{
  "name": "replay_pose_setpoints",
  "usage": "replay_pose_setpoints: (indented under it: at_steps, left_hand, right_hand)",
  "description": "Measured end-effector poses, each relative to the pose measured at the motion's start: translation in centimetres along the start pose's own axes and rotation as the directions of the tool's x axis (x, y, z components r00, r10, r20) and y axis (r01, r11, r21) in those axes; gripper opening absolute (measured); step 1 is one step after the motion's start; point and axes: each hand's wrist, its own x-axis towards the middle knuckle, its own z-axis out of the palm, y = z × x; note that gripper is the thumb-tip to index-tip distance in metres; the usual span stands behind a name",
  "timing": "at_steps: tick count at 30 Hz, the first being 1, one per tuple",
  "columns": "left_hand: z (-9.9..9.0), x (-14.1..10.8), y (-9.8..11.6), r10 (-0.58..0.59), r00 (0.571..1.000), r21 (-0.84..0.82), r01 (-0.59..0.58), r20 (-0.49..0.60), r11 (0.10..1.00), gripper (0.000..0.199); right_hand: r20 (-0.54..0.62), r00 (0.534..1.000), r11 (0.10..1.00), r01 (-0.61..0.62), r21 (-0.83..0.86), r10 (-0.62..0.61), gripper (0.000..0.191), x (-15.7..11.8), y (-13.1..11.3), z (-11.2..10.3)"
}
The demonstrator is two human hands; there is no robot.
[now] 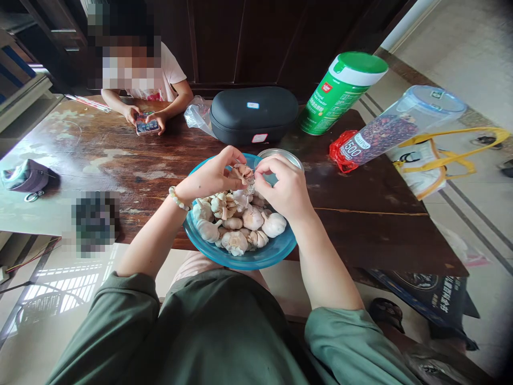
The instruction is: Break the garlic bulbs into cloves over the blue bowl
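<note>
My left hand [212, 177], with a beaded bracelet at the wrist, holds a garlic bulb [242, 174] between thumb and fingers above a blue bowl [240, 262]. The bulb's skin looks partly opened. At the bulb's right side, the thumb and fingertips of my right hand [282, 184] are pinched together; whatever they grip is too small to make out. Several whole garlic bulbs [234, 242] fill the bowl at the table's front edge. Behind my right hand a round metal dish [294, 159] is partly hidden.
On the wooden table [360, 224] stand a black case [252, 115], a green can [340, 93] and a clear container [395, 128] in a red bag. Far left, a person's hands [148, 122] hold a phone. A small pouch [26, 176] lies at the left.
</note>
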Motion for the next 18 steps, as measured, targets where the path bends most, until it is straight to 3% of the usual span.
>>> replay_pose_setpoints:
  at_steps: [12,18]
  left_hand:
    - [-0.05,-0.09,0.08,-0.007,1.0,0.017,0.007,0.002,1.0,0.047]
    - [-0.05,-0.06,0.08,0.01,1.0,-0.016,-0.01,-0.007,1.0,0.048]
  right_hand:
    - [0.002,0.999,0.999,0.044,-0.015,-0.044,0.015,-0.06,0.1,0.01]
    - [-0.009,1.0,1.0,-0.007,-0.011,0.007,0.015,-0.07,0.18,0.04]
